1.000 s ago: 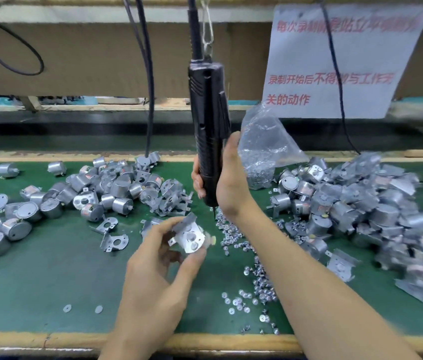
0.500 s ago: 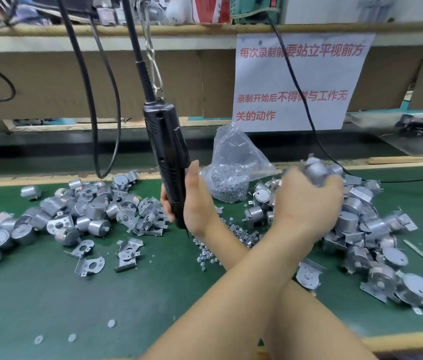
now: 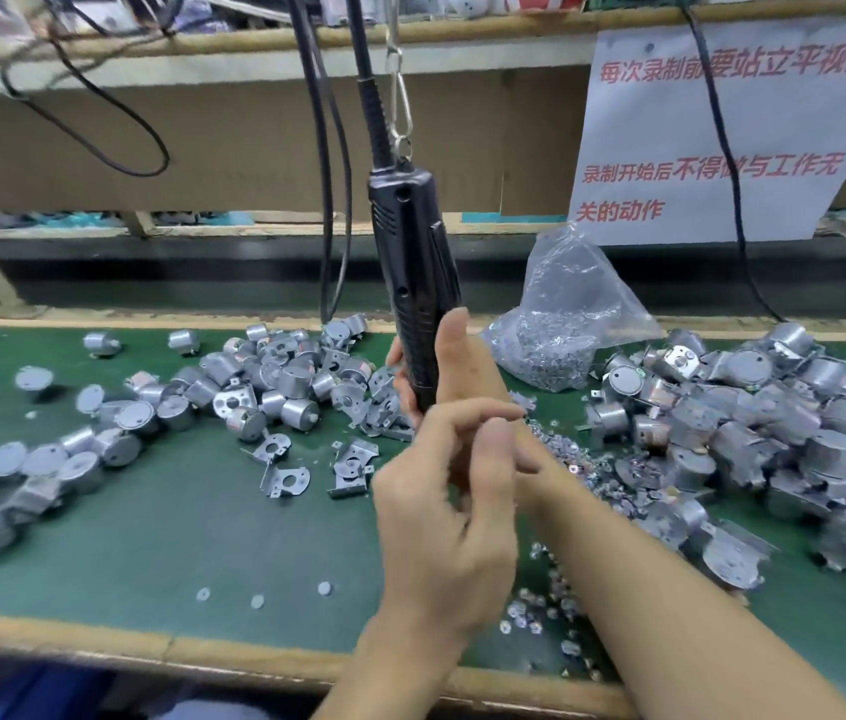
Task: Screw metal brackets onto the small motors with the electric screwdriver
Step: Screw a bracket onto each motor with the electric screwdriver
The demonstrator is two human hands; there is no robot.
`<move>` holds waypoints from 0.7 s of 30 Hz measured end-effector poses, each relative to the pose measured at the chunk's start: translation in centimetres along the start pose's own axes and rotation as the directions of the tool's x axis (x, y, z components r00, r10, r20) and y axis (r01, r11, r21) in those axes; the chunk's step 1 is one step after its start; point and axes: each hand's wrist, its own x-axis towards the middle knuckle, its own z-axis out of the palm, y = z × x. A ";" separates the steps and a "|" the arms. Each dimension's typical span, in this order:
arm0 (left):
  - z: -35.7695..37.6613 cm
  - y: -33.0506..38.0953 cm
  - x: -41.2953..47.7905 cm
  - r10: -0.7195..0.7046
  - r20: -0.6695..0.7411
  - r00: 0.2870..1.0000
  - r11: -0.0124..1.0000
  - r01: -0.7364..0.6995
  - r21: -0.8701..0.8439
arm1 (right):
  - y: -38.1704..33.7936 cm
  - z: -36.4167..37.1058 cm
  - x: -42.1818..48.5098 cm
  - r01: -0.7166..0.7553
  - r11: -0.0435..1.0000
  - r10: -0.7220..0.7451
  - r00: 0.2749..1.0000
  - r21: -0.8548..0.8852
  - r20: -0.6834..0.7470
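Observation:
A black electric screwdriver hangs upright from a cable and hook over the green mat. My right hand grips its lower body, with the tip hidden behind my hands. Just in front and below, my left hand is held up with loosely spread fingers and holds nothing. Bare small motors lie heaped at the left. Loose metal brackets lie on the mat nearer me. A heap of motors with brackets on them fills the right side.
Small screws are strewn under my right forearm down to the wooden front edge. A clear plastic bag of screws stands behind them. Three small washers lie front left. Black cables and a paper sign hang at the back.
My left hand carried the bracketed motor across to the right heap, let it go, and came back to the middle with nothing in it. My right hand kept hold of the screwdriver.

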 end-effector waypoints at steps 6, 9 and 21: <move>-7.0 -7.0 1.4 -0.271 -0.294 0.917 0.886 0.357 0.297 | -1.9 0.6 0.9 0.205 0.937 -0.246 0.962 -0.284 -0.117; -9.7 -9.9 2.2 -0.292 -0.342 0.893 0.729 0.439 0.525 | -1.2 -0.1 1.2 0.222 0.929 -0.271 0.953 -0.297 -0.135; -11.3 -14.0 5.9 -0.436 -0.094 0.895 0.432 0.299 0.851 | -1.5 -1.3 1.7 0.176 0.888 -0.263 0.952 -0.425 -0.155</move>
